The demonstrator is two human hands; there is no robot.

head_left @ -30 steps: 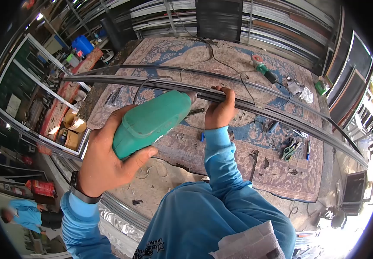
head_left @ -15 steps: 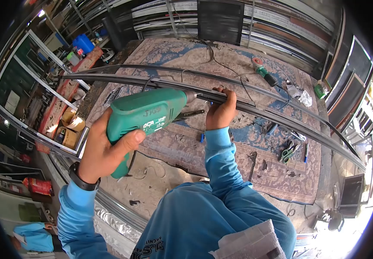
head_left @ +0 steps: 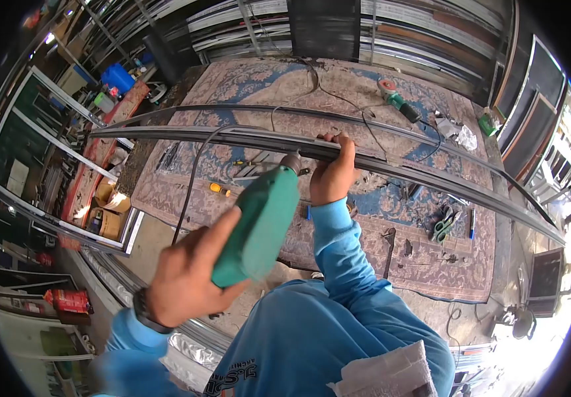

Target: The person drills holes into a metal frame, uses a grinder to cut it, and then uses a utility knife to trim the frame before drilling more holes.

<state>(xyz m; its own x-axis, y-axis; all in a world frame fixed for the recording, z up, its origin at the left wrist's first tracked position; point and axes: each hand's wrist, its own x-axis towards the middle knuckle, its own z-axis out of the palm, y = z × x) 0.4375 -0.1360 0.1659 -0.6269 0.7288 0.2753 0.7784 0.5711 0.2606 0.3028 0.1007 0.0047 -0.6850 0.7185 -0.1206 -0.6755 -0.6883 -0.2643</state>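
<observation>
My left hand (head_left: 193, 274), with a dark watch at the wrist, grips a green power drill (head_left: 259, 225) from behind. The drill's chuck (head_left: 291, 161) points up and away from me, its tip right at the near side of a long dark metal profile (head_left: 232, 137). That profile crosses the view from left to right above the work surface. My right hand (head_left: 335, 173) is wrapped round it just right of the drill tip, fingers over the top. Behind it runs a second long profile (head_left: 232, 107), roughly parallel.
A patterned carpet (head_left: 431, 264) covers the work surface. On it lie an angle grinder (head_left: 399, 100), green-handled scissors (head_left: 443, 225), a blue marker (head_left: 473, 223) and a yellow screwdriver (head_left: 219, 189). The drill's cable (head_left: 189, 185) loops over the profile. Racks of metal lengths (head_left: 418, 40) stand behind.
The drill has swung from lying crosswise to pointing away from me, its rear now lower and nearer. My left hand moved down and right with it; my right hand keeps its hold on the profile.
</observation>
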